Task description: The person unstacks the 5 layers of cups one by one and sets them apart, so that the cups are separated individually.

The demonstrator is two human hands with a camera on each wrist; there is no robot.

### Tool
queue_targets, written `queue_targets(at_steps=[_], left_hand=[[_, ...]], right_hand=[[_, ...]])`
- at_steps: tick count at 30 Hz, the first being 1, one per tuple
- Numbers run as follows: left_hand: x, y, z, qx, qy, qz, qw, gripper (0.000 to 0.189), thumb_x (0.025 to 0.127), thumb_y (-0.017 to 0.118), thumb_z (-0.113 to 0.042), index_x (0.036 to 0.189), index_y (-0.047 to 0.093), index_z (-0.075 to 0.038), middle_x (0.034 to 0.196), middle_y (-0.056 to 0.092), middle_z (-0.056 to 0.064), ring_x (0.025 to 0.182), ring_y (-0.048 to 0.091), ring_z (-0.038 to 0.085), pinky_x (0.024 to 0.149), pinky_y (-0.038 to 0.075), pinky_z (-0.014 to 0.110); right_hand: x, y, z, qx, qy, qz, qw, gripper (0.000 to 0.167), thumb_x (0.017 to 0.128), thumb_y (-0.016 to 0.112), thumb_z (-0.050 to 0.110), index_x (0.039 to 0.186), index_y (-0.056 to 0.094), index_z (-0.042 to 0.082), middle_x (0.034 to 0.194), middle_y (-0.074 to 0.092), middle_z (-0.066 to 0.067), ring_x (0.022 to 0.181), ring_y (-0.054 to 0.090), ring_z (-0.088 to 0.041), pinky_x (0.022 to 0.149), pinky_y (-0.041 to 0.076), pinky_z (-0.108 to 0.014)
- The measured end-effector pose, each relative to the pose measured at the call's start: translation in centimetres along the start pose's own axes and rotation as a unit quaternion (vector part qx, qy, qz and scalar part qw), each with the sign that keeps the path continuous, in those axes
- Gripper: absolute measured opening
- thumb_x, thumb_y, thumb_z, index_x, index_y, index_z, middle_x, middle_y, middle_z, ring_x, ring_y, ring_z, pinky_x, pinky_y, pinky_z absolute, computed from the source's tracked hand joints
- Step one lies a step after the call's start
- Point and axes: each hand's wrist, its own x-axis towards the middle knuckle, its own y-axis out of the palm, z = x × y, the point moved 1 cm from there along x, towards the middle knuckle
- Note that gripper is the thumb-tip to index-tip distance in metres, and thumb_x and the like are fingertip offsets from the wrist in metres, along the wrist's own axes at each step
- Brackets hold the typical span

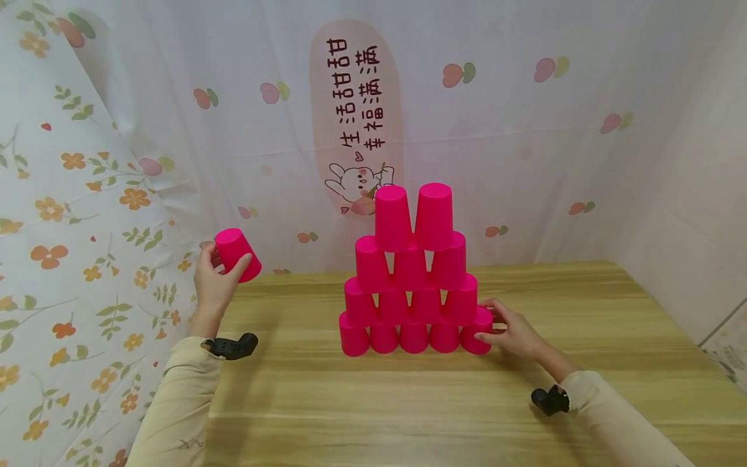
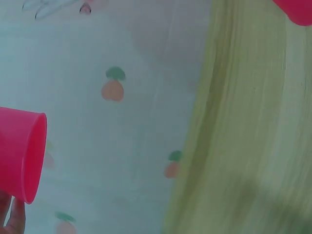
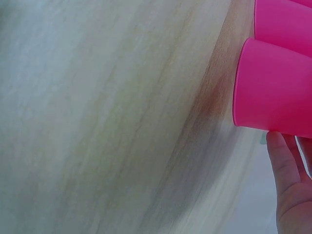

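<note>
My left hand point(image 1: 216, 285) holds a pink plastic cup point(image 1: 235, 253) up at the left, base upward and tilted, thumb on the near side. In the left wrist view that cup's open rim faces right, with fingertips point(image 2: 17, 214) under it. At centre right stands a pyramid of upside-down pink cups point(image 1: 410, 305), with two cups in its top row. My right hand point(image 1: 518, 332) grips the bottom row's right end cup point(image 1: 471, 325), thumb in front and fingers behind. The right wrist view shows a fingertip point(image 3: 276, 141) against the side of this cup.
The stack rests on a wood-grain table point(image 1: 350, 408). Behind hangs a white curtain point(image 1: 490, 143) with fruit prints and writing, and a flowered curtain point(image 1: 76, 259) borders the left side. Each wrist wears a black camera mount point(image 1: 233, 347).
</note>
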Motion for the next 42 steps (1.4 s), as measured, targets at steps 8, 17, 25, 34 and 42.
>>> queue_targets(at_steps=[8, 17, 25, 34, 42], left_hand=[[-1.2, 1.5, 3.6, -0.010, -0.048, -0.007, 0.9988, 0.062, 0.080, 0.065, -0.025, 0.127, 0.037, 0.003, 0.119, 0.046, 0.020, 0.109, 0.044, 0.031, 0.089, 0.039, 0.044], [-3.2, 3.6, 8.1, -0.026, -0.152, 0.006, 0.9880, 0.067, 0.080, 0.064, -0.020, 0.131, 0.028, 0.008, 0.125, 0.039, 0.027, 0.114, 0.038, 0.038, 0.094, 0.034, 0.045], [-4.4, 4.5, 10.5, -0.035, -0.181, 0.021, 0.9826, 0.066, 0.080, 0.064, -0.012, 0.129, 0.027, 0.011, 0.127, 0.036, 0.029, 0.116, 0.037, 0.040, 0.096, 0.032, 0.045], [-5.6, 5.4, 11.4, -0.043, -0.164, 0.038, 0.9847, 0.059, 0.081, 0.061, -0.007, 0.125, 0.028, 0.012, 0.124, 0.037, 0.030, 0.114, 0.037, 0.041, 0.096, 0.031, 0.047], [-6.2, 6.0, 11.6, -0.063, -0.172, 0.024, 0.9827, 0.059, 0.081, 0.061, -0.006, 0.126, 0.027, 0.010, 0.125, 0.036, 0.029, 0.115, 0.036, 0.041, 0.097, 0.030, 0.047]], right_hand=[[-0.1, 0.0, -0.2, -0.003, -0.017, -0.002, 0.9998, 0.049, 0.072, 0.072, 0.011, 0.112, 0.044, 0.005, 0.102, 0.055, -0.015, 0.087, 0.059, -0.028, 0.065, 0.052, -0.029], [-0.1, 0.1, -0.1, -0.008, -0.014, -0.004, 0.9999, 0.049, 0.072, 0.072, 0.011, 0.112, 0.044, 0.006, 0.102, 0.055, -0.013, 0.087, 0.059, -0.024, 0.066, 0.052, -0.028], [0.0, 0.2, -0.2, 0.009, -0.008, 0.004, 0.9999, 0.049, 0.073, 0.072, 0.012, 0.112, 0.044, 0.006, 0.103, 0.055, -0.014, 0.087, 0.058, -0.028, 0.067, 0.052, -0.030], [0.1, 0.0, -0.1, 0.007, -0.002, 0.010, 0.9999, 0.049, 0.074, 0.071, 0.011, 0.114, 0.042, 0.006, 0.103, 0.054, -0.012, 0.087, 0.057, -0.028, 0.067, 0.052, -0.028], [0.2, -0.1, -0.5, 0.004, -0.001, 0.011, 0.9999, 0.051, 0.073, 0.071, 0.005, 0.114, 0.042, 0.003, 0.104, 0.054, -0.015, 0.087, 0.057, -0.031, 0.066, 0.052, -0.031]])
